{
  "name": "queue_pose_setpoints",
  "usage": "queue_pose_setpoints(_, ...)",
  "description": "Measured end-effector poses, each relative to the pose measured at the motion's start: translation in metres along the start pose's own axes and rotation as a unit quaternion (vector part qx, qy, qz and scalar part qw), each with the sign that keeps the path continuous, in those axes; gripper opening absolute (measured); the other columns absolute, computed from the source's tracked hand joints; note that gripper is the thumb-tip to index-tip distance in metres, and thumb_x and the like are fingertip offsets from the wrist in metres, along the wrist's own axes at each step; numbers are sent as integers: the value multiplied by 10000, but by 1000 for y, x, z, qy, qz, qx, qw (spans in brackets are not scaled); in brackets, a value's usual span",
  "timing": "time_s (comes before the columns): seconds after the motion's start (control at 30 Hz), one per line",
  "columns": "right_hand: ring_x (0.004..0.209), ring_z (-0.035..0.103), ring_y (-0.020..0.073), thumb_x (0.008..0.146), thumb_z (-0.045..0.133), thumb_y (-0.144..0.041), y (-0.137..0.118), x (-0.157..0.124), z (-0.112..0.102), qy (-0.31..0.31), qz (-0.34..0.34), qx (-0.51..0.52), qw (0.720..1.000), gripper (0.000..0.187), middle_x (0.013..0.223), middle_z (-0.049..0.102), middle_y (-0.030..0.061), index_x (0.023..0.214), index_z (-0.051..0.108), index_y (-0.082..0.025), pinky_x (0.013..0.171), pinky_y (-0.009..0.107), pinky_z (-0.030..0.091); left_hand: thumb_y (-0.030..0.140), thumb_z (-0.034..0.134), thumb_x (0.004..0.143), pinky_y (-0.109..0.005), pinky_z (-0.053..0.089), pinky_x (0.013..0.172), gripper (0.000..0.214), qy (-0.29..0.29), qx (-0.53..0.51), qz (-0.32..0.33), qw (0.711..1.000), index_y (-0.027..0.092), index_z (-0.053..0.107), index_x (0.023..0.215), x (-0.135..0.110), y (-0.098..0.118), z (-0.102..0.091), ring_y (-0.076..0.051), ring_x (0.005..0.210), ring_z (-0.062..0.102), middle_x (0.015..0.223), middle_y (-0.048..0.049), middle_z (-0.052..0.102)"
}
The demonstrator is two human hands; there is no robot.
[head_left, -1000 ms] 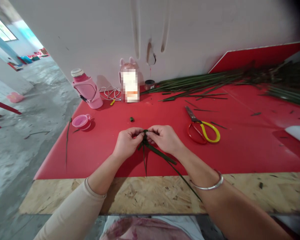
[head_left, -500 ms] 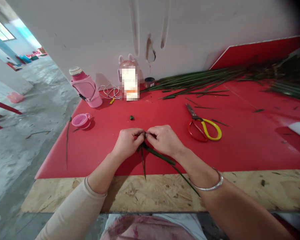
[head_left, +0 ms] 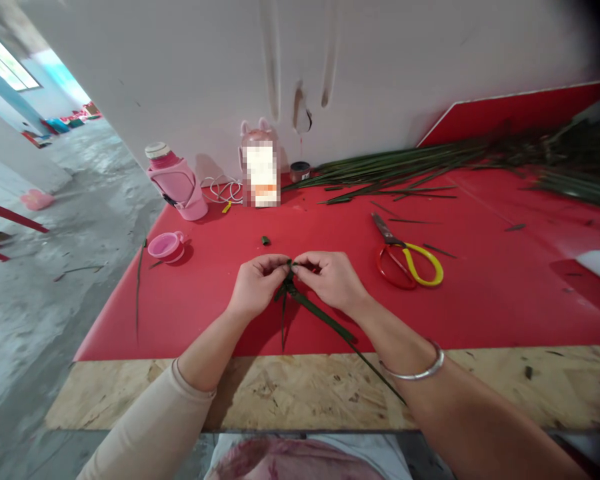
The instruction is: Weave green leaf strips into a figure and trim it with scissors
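My left hand (head_left: 257, 283) and my right hand (head_left: 330, 280) meet over the red sheet, fingertips almost touching. Both pinch the top of a small bundle of folded green leaf strips (head_left: 325, 319). One long strip runs from it down to the right, under my right forearm, and a shorter one points toward me. The fold between the fingertips is mostly hidden. To the right lie scissors (head_left: 405, 257) with one red and one yellow handle loop. A small rolled green leaf piece (head_left: 265, 241) rests just beyond my left hand.
A pink bottle (head_left: 180, 190) and a pink cup (head_left: 167, 247) stand at the left. Behind my hands are a phone (head_left: 260, 173) on a stand and a small round tin (head_left: 300, 171). Long green leaves (head_left: 405, 163) are piled at the back right. The table's bare board edge (head_left: 320, 393) is nearest me.
The view has shifted slightly, so the table things appear a little lower. Both hands keep their pinch on the leaf strips, and the short hanging strip has swung slightly left.
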State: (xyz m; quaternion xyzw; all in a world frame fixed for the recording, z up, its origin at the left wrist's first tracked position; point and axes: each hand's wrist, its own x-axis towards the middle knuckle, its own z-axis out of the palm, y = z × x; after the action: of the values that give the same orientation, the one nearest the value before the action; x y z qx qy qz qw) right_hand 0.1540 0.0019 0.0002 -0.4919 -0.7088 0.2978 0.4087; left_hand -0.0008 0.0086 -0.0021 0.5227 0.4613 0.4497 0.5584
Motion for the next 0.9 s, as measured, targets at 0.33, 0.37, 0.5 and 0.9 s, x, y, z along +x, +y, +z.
queue_pose_setpoints(0.33,625,612,138,738,602,-249,0,1,4,8,66,69,995,95,679,682,18,739,657,-171,567,224,451,261,641,699,-229,439,616,573,27,19,32,999,134,452,1224,-3,2,2,-97,591,571,646,26,631)
queue_pose_setpoints(0.37,610,602,134,739,597,-250,2,1,4,13,69,66,995,100,664,674,17,723,651,-167,552,221,443,253,634,704,-227,437,618,570,23,31,40,998,136,448,1230,-3,2,2,-94,591,566,649,27,626)
queue_pose_setpoints(0.5,591,569,119,744,589,-264,6,3,6,4,78,97,992,118,683,662,15,756,641,-158,537,216,428,232,613,719,-217,427,599,506,28,51,64,996,139,475,1197,-3,1,2,-82,572,545,651,29,607)
queue_pose_setpoints(0.9,638,563,117,802,541,-244,-3,0,4,-12,-5,46,999,111,687,632,7,765,624,-180,608,219,417,275,682,669,-202,422,561,556,59,-70,-6,996,162,442,1158,3,0,2,-80,574,559,678,34,617)
